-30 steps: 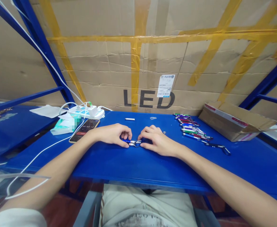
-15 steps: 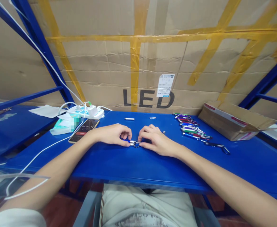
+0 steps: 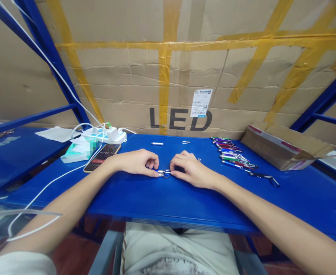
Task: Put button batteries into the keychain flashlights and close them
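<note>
My left hand [image 3: 145,163] is closed on a slim blue-and-silver metal tube [image 3: 161,174], low over the blue table. A small dark carabiner clip [image 3: 166,175] hangs at the tube's silver end, between my hands. The fingertips of my right hand [image 3: 186,168] pinch a thin silver piece [image 3: 168,170] beside the clip; its far end is hidden by the fingers. Beyond my hands lie a silver tube [image 3: 157,144] and a loose silver clip [image 3: 185,142]. Tiny metal parts [image 3: 199,160] rest just behind my right hand.
Several coloured tubes with clips [image 3: 231,152] lie in a row at the right, near an open cardboard box [image 3: 285,147]. On the left are a phone [image 3: 106,154], a tissue pack [image 3: 76,151], a power strip [image 3: 119,136] and white cables. A large carton [image 3: 133,84] stands behind.
My hands have drawn slightly apart, with the right hand shifted a little to the right. Less of the blue tube shows at my left fingers. The other things lie as before.
</note>
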Tool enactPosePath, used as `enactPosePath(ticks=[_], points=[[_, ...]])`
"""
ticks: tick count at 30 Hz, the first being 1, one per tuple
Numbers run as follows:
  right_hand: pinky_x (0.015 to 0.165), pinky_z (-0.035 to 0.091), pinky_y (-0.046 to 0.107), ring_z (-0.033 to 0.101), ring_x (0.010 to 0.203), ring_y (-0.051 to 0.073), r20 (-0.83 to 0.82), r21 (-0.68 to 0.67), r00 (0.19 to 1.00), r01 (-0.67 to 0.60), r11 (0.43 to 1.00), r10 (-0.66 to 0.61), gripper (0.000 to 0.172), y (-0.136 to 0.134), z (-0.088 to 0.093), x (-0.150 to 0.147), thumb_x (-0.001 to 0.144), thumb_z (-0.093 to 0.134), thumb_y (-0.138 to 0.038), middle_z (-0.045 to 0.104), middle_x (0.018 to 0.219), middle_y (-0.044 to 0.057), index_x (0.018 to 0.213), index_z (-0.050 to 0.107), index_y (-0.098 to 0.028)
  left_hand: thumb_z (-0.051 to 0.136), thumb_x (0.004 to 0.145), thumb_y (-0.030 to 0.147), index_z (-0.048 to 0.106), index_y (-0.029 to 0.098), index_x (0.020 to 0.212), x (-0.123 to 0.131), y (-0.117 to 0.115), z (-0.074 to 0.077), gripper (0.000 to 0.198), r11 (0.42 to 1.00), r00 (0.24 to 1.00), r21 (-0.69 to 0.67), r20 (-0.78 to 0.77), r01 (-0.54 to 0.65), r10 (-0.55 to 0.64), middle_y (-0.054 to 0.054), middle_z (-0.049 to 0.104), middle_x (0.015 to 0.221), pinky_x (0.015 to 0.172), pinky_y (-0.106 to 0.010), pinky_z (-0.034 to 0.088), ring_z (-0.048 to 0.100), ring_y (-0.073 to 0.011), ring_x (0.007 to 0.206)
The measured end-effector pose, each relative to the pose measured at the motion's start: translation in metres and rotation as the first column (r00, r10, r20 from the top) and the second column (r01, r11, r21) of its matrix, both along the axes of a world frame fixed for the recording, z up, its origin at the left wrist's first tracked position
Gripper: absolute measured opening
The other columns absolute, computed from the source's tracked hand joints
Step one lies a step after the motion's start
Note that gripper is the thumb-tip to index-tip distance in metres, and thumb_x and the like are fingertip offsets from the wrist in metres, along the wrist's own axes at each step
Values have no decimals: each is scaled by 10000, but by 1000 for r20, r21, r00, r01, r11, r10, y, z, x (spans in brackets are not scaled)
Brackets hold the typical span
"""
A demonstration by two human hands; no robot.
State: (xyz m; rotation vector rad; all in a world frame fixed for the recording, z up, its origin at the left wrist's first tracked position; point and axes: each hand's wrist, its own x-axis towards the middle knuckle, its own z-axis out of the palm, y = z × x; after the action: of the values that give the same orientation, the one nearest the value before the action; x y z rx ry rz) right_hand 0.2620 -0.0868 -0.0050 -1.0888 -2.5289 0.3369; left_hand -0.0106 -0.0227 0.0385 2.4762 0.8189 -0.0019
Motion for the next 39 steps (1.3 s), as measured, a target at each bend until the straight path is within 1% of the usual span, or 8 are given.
enactPosePath(ticks=[3,6,11,18,23,29,35,39], points=[[935,388,423,520,1062,275,2,-5,1000,2,1000,-2,137,0,1,1,1094,604,-325,722,1110,70,1032,680,-229,645,999,590,759,206,1003,-2,3,0,400,999,999,22,26,-25,24,-20,718,866,683,-266,427,622,-171,756],[939,390,426,524,1065,276,1,-10,1000,8,1000,-8,143,0,3,2,1096,603,-333,725,1111,66,1023,671,-231,568,1048,525,758,202,1007,-3,9,-4,377,992,997,110,50,-63,58,-21,732,855,679,-275,409,609,-173,731],[941,392,433,530,1074,282,10,-21,1000,22,1000,-22,150,0,4,5,1093,602,-341,731,1131,74,1020,674,-232,580,1036,458,731,186,1007,-6,22,-13,312,954,989,263,73,-141,126,-47,745,867,699,-291,404,636,-199,757],[974,398,443,542,1103,286,3,-31,1000,2,1000,-2,134,0,5,4,1093,607,-336,736,1164,75,1080,703,-242,565,1047,479,725,182,1023,-6,28,-21,338,961,984,239,138,-143,112,-46,742,894,735,-295,439,641,-196,776],[1002,398,447,564,1111,283,-22,49,997,71,996,-70,171,8,10,16,1110,563,-340,738,1156,82,1090,697,-237,547,1058,452,705,172,1016,-1,25,-23,324,935,963,314,256,-165,84,-66,716,962,801,-318,461,633,-203,850],[982,422,444,594,1104,299,-14,125,977,214,969,-214,193,23,12,38,1093,545,-346,757,1165,90,1100,711,-248,758,944,565,766,188,1058,6,8,-17,393,999,967,-5,253,-38,38,-38,706,930,764,-289,488,632,-184,847],[927,437,463,621,1065,332,-14,222,889,450,865,-458,237,42,4,67,1071,533,-362,786,1159,112,1155,717,-237,867,839,581,813,204,1080,6,6,-17,451,997,974,-68,225,26,-10,-47,708,991,801,-292,495,640,-194,904],[903,453,444,664,1041,327,8,169,799,592,788,-601,228,54,1,87,1053,560,-354,805,1134,113,1089,748,-229,911,791,558,807,203,1092,4,9,-17,477,996,979,-75,202,51,-35,-43,712,993,808,-288,504,648,-193,900]])
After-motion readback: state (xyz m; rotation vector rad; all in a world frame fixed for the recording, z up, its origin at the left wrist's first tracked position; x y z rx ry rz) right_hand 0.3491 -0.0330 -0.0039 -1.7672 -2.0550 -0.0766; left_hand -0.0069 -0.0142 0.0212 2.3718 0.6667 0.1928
